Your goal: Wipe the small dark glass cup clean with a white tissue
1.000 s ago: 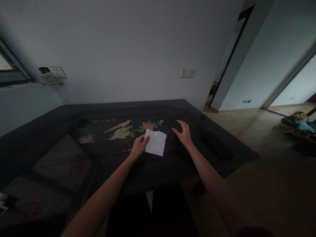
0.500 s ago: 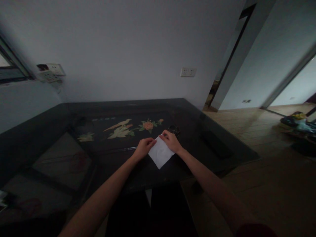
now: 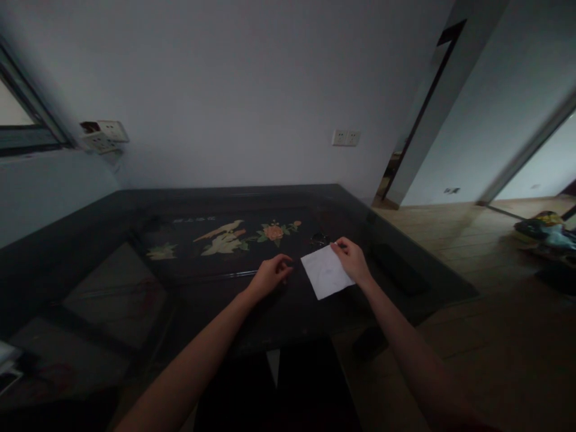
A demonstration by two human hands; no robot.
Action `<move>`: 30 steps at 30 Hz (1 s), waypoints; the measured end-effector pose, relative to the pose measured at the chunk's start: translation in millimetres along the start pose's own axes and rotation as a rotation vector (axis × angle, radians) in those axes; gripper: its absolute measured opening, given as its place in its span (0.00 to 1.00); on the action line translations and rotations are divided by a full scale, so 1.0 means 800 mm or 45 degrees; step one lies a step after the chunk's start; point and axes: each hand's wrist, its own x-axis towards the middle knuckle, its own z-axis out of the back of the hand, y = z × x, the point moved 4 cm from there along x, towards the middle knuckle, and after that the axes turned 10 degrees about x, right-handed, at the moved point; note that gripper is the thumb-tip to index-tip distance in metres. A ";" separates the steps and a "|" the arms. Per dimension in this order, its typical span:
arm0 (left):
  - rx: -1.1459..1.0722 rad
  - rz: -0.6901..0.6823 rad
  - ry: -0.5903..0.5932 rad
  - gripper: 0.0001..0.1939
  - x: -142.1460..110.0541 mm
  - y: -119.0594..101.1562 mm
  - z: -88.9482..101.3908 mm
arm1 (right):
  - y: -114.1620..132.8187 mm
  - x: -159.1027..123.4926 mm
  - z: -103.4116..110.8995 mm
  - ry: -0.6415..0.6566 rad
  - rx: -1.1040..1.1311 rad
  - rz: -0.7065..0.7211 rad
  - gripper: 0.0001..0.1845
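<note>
A white square of paper or tissue (image 3: 324,273) hangs above a dark glass-topped table (image 3: 135,282). My right hand (image 3: 354,261) pinches it at its upper right corner. My left hand (image 3: 270,275) hovers just left of the sheet, fingers loosely curled, holding nothing. A small dark object (image 3: 320,239), too dim to name, lies on the table just beyond the sheet. Under the glass a painted panel shows birds and a flower (image 3: 273,231).
The table stands against a white wall with a socket plate (image 3: 345,137). More sockets (image 3: 102,135) and a window frame are at the left. A doorway (image 3: 416,120) opens to the right over wooden floor. A pile of coloured things (image 3: 544,228) lies far right.
The sheet has passed from my left hand to my right and moved to the right. My left hand has let go and stays near the middle.
</note>
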 end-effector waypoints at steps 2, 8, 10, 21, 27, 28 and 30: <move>0.102 -0.047 -0.031 0.12 0.000 -0.002 -0.001 | -0.021 -0.002 0.024 -0.094 -0.084 -0.066 0.16; 0.366 -0.306 -0.090 0.11 -0.005 -0.017 -0.006 | -0.061 -0.006 0.024 -0.081 -0.329 -0.203 0.15; 0.408 -0.425 -0.056 0.12 -0.010 -0.027 -0.011 | -0.060 -0.007 0.016 -0.070 -0.394 -0.197 0.14; 0.698 -0.733 0.295 0.19 -0.028 -0.058 -0.046 | -0.051 -0.008 0.000 -0.039 -0.854 0.043 0.12; 0.654 -0.704 0.335 0.20 -0.027 -0.054 -0.046 | -0.055 -0.010 0.000 -0.023 -1.116 -0.028 0.13; 0.640 -0.701 0.339 0.20 -0.027 -0.053 -0.046 | -0.055 -0.011 0.000 -0.020 -1.125 -0.030 0.13; 0.622 -0.690 0.341 0.20 -0.026 -0.053 -0.046 | -0.056 -0.011 -0.002 -0.020 -1.125 -0.029 0.14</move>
